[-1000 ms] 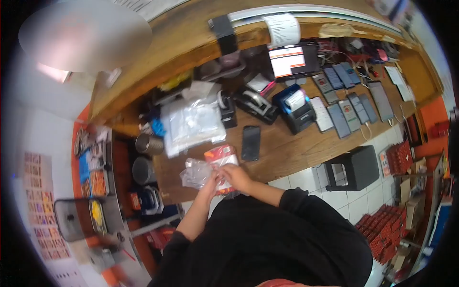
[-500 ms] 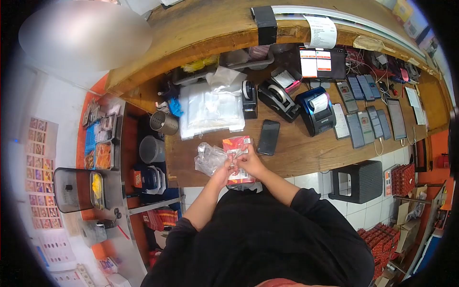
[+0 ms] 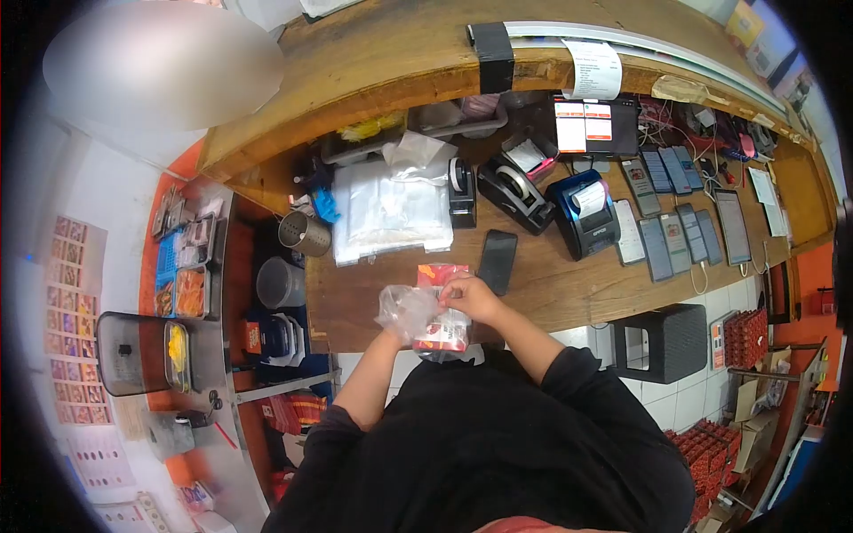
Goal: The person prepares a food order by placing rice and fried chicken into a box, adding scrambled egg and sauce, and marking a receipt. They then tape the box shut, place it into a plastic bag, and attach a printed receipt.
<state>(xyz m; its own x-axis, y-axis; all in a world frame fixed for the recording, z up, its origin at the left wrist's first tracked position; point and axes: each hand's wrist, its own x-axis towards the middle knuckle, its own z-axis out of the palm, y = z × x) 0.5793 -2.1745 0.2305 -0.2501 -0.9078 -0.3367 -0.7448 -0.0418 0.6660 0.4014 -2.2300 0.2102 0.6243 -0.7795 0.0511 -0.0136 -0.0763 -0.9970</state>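
A wooden desk [image 3: 569, 289] is seen stretching ahead of both hands. On it, beyond the left hand, a stack of clear plastic bags [image 3: 391, 211] is laid flat. To the far right of the hands a row of smartphones [image 3: 675, 233] is lined up, screens up. Beyond the right hand a dark blue receipt printer [image 3: 583, 213] is set, with a word in pale letters on its front that is too small to be read with certainty; a slip of paper is seen in its slot. Next to it a black tape dispenser [image 3: 511, 188] is placed. Further off, a screen [image 3: 585, 126] showing white and red panels is propped; its writing cannot be read. A black phone [image 3: 498, 260] is laid face down just beyond the right hand.

A red and white printed packet [image 3: 442, 311] is held over the desk edge between the hands; its print is illegible. The right hand [image 3: 471, 298] is closed over the packet's top. The left hand [image 3: 410, 327] is hidden behind a crumpled clear plastic bag [image 3: 404, 308], which it grips against the packet.
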